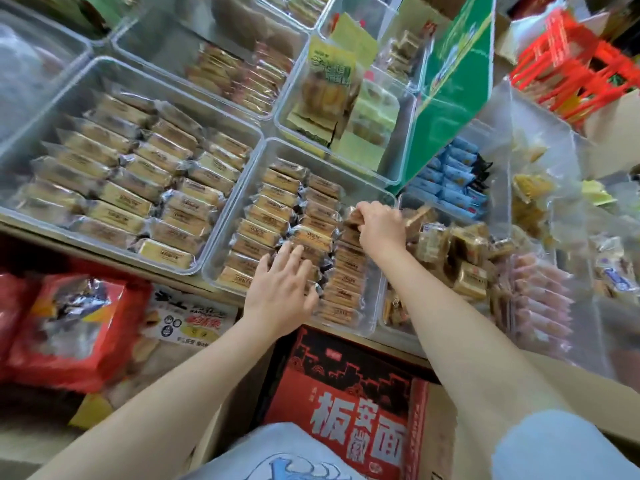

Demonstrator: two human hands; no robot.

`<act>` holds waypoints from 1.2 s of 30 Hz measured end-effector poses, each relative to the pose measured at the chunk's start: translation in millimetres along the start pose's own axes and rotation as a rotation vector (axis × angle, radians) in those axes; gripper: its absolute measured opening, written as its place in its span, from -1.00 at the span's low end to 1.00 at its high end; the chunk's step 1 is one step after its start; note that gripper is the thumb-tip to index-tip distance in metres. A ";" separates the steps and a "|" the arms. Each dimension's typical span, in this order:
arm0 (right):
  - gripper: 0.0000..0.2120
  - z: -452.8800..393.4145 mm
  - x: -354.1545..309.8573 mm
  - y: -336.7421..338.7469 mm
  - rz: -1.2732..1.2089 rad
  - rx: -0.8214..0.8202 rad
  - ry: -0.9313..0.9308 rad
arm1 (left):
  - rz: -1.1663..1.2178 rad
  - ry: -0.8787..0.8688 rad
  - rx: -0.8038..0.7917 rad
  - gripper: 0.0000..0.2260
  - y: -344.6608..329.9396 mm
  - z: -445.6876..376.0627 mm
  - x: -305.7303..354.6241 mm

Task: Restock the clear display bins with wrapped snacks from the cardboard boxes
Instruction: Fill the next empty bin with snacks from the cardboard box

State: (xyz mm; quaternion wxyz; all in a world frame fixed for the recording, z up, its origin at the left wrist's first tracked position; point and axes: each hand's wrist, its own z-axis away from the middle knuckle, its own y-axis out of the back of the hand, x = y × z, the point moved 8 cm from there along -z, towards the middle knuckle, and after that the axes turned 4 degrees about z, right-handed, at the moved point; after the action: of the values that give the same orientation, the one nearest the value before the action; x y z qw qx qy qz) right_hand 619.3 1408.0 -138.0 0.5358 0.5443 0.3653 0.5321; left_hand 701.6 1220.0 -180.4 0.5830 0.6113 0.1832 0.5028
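Note:
A clear display bin [379,194] in the middle holds three rows of tan wrapped snacks [273,209]. My left hand [282,292] lies flat with straight fingers on the packets near the bin's front edge. My right hand [379,226] is further back over the right-hand row, its fingers curled round a brown wrapped snack [353,216] at the top of that row. A red and black cardboard box [349,393] with large white characters sits below, between my forearms.
A larger clear bin [83,69] of similar packets stands to the left. On the right is a bin [403,202] with brown cubes, blue packets and pink rolls. Behind it stands a bin [287,102] with yellow-green packs and a green sign [450,88]. Red bags [69,327] lie low left.

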 end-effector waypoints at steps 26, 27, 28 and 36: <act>-0.74 350.8 250.1 86.6 -0.601 0.384 -0.439 | 0.340 -0.485 0.125 -0.69 26.0 75.7 270.3; -0.73 379.7 276.7 74.6 -0.619 0.382 -0.541 | 0.354 -0.589 0.165 -0.70 29.0 87.7 307.1; -0.73 405.3 301.3 58.0 -0.638 0.361 -0.637 | 0.346 -0.675 0.177 -0.71 30.2 98.9 342.3; -0.63 498.3 424.9 -128.4 -0.850 -0.125 -1.160 | -0.193 -0.671 -0.050 -0.30 -70.3 109.6 513.4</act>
State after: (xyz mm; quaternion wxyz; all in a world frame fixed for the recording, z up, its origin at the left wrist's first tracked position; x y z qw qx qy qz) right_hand 1196.1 1742.8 -113.0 0.8342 0.5185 0.1712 -0.0772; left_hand 1037.3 1595.8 -17.2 0.6704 0.7080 0.0262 0.2207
